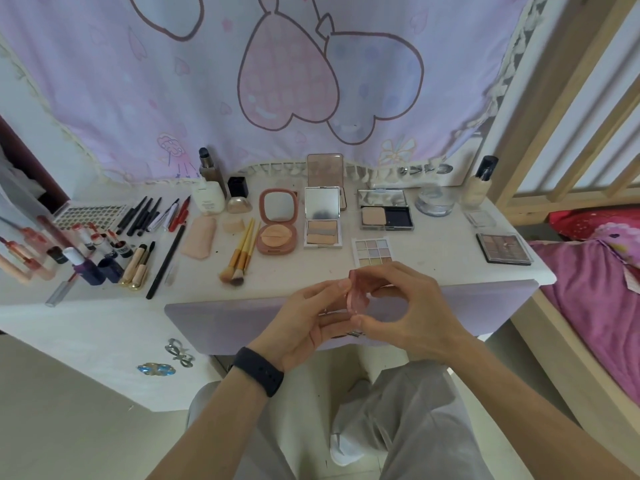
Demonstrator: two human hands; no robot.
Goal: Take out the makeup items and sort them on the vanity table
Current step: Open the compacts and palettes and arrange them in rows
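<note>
- One little pink case [358, 296] pinched from both sides, left grip [304, 320] on one edge and right grip [412, 306] on the other, fingertips curled round it. Hanging in the air just off the front edge of the surface [433, 247], not set down yet.
- Can't tell whether the lid is open or shut, too small and see-through from this angle. Guessing at an opening move, going by the other compacts propped open further back.
- Best bet: hold the left grip steady as the anchor and pry with the right only. Go slow, to avoid cracking anything pressed inside.
- Worth shifting forward over the surface first, to catch any slip there rather than on the floor [69, 427].
- Probably belongs with the palettes. Bare patch between the nine-pan palette [372, 251] and the dark palette [504, 249], close to the right grip. Should fit without nudging either one, though hard to be sure.
- Mind the brushes [239, 261] just left of that reach, bristles pointing at the front edge.
- Set down flat, release the right grip first, then the left.
</note>
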